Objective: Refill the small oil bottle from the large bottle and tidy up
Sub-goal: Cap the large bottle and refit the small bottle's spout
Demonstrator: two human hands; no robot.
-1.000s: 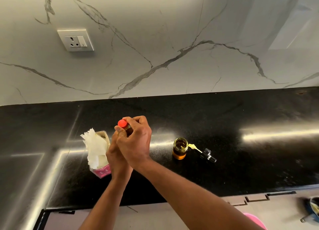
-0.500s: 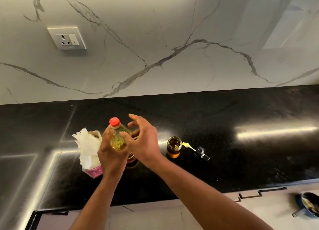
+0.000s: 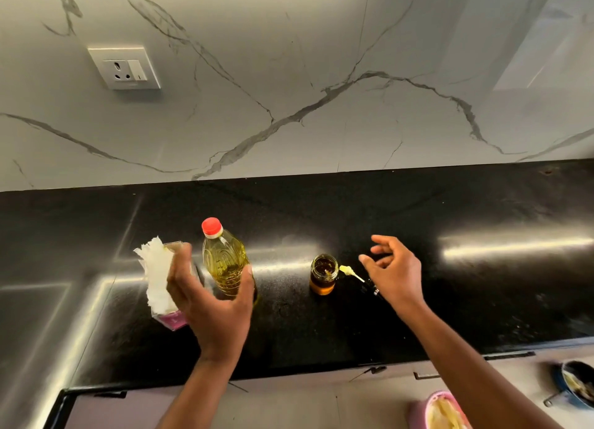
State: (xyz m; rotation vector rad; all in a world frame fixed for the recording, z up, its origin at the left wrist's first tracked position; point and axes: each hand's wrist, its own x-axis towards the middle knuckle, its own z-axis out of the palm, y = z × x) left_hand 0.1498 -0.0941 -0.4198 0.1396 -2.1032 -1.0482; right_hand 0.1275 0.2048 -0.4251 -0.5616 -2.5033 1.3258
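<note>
The small oil bottle (image 3: 323, 274) stands upright and uncapped near the middle of the black stone countertop (image 3: 450, 300), amber oil filling its lower part. Just to its right lies the dropper cap (image 3: 356, 276), its pale tip pointing at the bottle's mouth and its dark end partly hidden under the right hand (image 3: 393, 269). To the left, well apart from the small one, the large bottle (image 3: 225, 261) of yellow oil stands upright with its red cap (image 3: 211, 226) on. Beside that sits a pink tissue box (image 3: 167, 319) with white tissues (image 3: 156, 274) sticking up. The glossy counter throws bright streaks of light and meets a white marble-veined wall (image 3: 321, 74) carrying a socket plate (image 3: 124, 67). At the lower right edge a pink container (image 3: 440, 411) and a dark pan (image 3: 575, 383) are cut off. The left hand (image 3: 209, 300) is spread wide around the large bottle's lower part, thumb at its right side, fingers blurred; whether it touches cannot be told. The right hand hovers over the dropper cap, fingers loosely spread, holding nothing.
</note>
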